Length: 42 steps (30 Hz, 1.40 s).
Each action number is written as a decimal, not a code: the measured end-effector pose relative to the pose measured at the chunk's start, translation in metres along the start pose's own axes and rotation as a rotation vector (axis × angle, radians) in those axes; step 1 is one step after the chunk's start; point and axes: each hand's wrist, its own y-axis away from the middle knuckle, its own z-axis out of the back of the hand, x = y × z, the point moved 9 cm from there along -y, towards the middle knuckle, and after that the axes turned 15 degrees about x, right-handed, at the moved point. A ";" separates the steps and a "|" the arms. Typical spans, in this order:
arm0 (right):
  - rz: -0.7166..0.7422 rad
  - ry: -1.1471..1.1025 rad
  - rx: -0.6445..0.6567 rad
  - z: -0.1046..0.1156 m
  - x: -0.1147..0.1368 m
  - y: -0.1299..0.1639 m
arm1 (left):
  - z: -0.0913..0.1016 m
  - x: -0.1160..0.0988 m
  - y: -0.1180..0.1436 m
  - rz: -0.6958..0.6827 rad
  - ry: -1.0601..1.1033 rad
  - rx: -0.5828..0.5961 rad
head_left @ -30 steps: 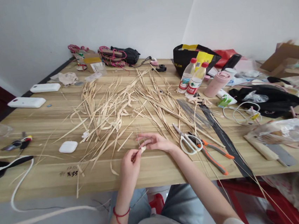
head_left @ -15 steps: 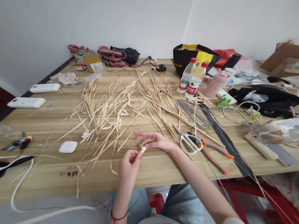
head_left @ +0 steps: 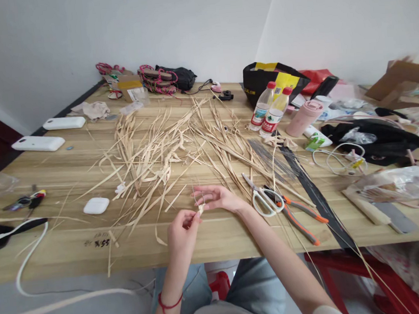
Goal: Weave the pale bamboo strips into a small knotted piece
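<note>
Nearby — black bag [head_left: 261, 75], yellow packets [head_left: 284, 79] inside

Strips [head_left: 165, 154] are spread mid-counter [head_left: 47, 167]; scissors [head_left: 263, 196] and pliers [head_left: 296, 213] are laid right of them, bottles [head_left: 270, 111] set behind.

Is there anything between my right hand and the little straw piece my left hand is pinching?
Nothing visible. The left hand pinches the straw piece just above the table edge, and the right hand already meets it from the other side.
</note>
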 end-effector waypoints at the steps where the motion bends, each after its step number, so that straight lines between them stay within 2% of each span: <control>1: 0.003 0.000 0.001 0.000 -0.001 0.000 | 0.000 0.001 0.000 0.000 0.000 -0.004; 7: 0.013 -0.009 0.004 0.001 -0.003 -0.001 | -0.002 0.001 0.001 -0.024 -0.025 -0.037; 14: 0.022 -0.010 -0.004 0.001 -0.003 -0.001 | -0.002 -0.008 0.007 -0.040 -0.146 -0.069; 19: 0.037 -0.020 -0.001 -0.002 -0.002 -0.001 | -0.001 -0.006 0.007 -0.042 -0.079 -0.119; 27: 0.029 -0.010 0.009 -0.004 -0.001 -0.001 | -0.008 0.004 0.005 -0.089 0.114 -0.132; 33: 0.037 -0.008 0.011 -0.002 -0.001 -0.001 | -0.011 0.008 0.001 -0.035 0.247 -0.081; 39: 0.049 0.009 0.000 0.000 0.001 0.000 | -0.018 0.009 0.002 0.119 0.268 0.127; 42: 0.043 0.021 -0.001 -0.001 0.002 0.000 | -0.018 0.007 0.003 0.121 0.261 0.146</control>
